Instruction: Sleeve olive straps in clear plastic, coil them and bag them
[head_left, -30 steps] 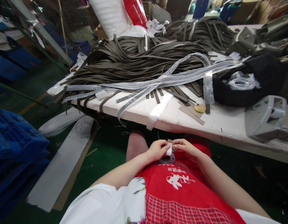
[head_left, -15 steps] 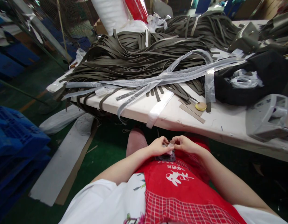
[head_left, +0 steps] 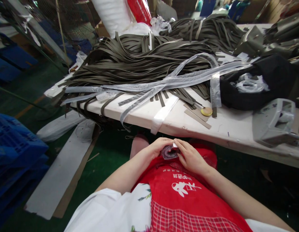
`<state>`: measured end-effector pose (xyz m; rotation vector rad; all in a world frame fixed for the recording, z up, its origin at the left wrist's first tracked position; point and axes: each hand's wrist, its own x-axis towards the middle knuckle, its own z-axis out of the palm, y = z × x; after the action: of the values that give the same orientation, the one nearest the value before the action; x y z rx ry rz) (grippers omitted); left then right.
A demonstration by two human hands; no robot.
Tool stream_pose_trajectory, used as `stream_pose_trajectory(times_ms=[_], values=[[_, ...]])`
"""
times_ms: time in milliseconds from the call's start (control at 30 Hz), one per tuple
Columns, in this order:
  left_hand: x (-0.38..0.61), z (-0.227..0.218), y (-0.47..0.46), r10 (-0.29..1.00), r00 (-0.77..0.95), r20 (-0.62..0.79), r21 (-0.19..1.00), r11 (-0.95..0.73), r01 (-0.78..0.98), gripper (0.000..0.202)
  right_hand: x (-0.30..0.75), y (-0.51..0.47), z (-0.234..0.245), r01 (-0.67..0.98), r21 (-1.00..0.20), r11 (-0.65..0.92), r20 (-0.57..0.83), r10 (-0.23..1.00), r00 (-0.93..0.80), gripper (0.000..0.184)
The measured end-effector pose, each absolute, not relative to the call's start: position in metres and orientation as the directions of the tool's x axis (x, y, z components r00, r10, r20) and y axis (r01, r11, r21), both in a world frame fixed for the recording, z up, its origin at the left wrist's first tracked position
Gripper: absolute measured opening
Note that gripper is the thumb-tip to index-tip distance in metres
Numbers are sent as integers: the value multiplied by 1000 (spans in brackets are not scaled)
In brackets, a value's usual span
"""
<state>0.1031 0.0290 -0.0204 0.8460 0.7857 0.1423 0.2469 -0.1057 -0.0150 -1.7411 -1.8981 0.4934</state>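
Clear plastic roll [head_left: 168,155] clasped between left hand [head_left: 160,147] and right hand [head_left: 191,158], hands together over red apron [head_left: 164,190]; dark straps [head_left: 130,64] piled on white worktop [head_left: 236,125].

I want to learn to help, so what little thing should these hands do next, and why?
Perhaps the right hand should gently press the small white piece against the rolled clear plastic. The piece shows at the roll's edge, right by that hand, and the left hand lies along the roll's other side, so it could probably steady it.
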Motion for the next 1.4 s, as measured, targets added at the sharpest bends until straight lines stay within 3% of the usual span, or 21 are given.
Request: stream_pose_trajectory(times_ms=[133, 233, 333, 400, 467, 533, 633, 800, 967, 1167, 1400], values=[[112, -9, 29, 443, 730, -520, 738, 664, 122, 52, 260, -108, -5, 780, -618, 100, 219, 975, 48, 60], [112, 2, 30, 444, 738, -508, 739, 665, 109, 56, 304, -120, 14, 829, -559, -1, 404, 873, 274, 51], [108, 11, 31, 462, 740, -490, 768, 629, 116, 56, 377, -146, 33, 849, -457, -263, 640, 566, 520, 38], [105, 14, 32, 472, 734, -489, 793, 591, 149, 55, 428, -169, 43, 768, -454, -451, 716, 329, 616, 34], [103, 13, 32, 487, 721, -494, 803, 574, 162, 55, 473, -190, 48, 617, -558, -555, 673, 132, 728, 34], [104, 10, 30, 464, 723, -512, 791, 583, 186, 58, 505, -207, 49, 462, -686, -562, 542, 30, 840, 31], [107, 4, 25, 458, 711, -534, 780, 592, 204, 61, 533, -217, 41, 330, -797, -505, 358, 45, 933, 26], [111, -2, 17, 461, 705, -539, 783, 584, 217, 62, 541, -213, 22, 226, -909, -351, 207, 92, 974, 28], [112, -2, 17, 430, 715, -551, 774, 584, 245, 60, 532, -209, 21, 202, -964, -171, 191, 78, 978, 29], [114, 1, 11, 404, 730, -551, 756, 611, 232, 58, 501, -217, 12, 238, -967, -92, 245, -73, 967, 25], [114, -3, 9, 382, 748, -543, 755, 612, 236, 54, 486, -221, -15, 49, -998, 36, 46, -64, 997, 37]])
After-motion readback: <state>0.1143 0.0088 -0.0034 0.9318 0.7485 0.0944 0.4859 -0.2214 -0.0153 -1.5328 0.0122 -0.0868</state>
